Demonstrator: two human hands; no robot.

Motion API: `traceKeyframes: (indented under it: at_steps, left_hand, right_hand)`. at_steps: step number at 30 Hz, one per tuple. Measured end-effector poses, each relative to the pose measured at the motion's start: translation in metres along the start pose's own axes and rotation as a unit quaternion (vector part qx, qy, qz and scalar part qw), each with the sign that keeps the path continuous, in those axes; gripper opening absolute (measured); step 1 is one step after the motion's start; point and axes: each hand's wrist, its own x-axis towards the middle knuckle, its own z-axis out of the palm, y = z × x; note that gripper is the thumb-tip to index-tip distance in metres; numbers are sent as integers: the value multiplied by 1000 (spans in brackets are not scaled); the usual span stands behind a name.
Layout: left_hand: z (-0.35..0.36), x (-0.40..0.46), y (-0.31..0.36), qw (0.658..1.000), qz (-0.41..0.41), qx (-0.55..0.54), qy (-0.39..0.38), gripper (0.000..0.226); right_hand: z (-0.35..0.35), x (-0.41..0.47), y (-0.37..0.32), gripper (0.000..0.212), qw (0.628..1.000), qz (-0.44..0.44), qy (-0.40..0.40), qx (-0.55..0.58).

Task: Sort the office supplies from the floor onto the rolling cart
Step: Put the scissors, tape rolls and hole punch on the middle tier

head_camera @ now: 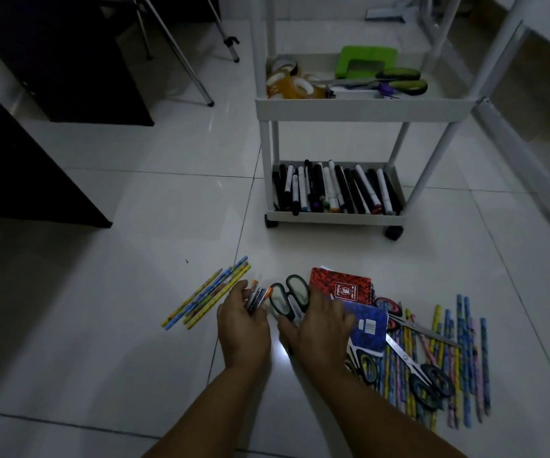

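On glossy tile (134, 226), oval-handled scissors (290, 297) (black-rimmed).

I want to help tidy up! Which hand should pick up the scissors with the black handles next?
Probably the right hand. It already lies over the scissors, fingers spread, and holds nothing. The left hand is busy gripping a bunch of pens, so it has little room for more.

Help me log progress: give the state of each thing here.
left hand: gripping small pens
right hand: fingers spread, resting on black-handled scissors
red notebook: closed, on floor
blue notebook: closed, on floor
markers: in cart's bottom tray
tape rolls: on cart's upper shelf
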Motion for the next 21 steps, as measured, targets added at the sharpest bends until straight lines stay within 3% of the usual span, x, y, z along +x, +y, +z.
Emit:
traceKeyframes:
  at_steps: [7, 12, 18, 21]
  left_hand:
    - [6, 7, 16, 998, 52, -18, -1, 51]
    - [9, 19, 37, 995, 101, -20, 8, 43]
    - [8, 36, 76, 980, 196, 3, 20, 40]
    - [6, 48, 99, 965, 260, 13, 17, 39]
  right_hand:
    - [-20, 17, -5, 80, 979, 58, 22, 195]
    - [-48, 57, -7, 73, 961, 84, 64, 256]
    - [-137, 116, -19, 63, 949, -35, 152, 274]
    - [-191, 149, -25, 54, 936, -158, 262, 173]
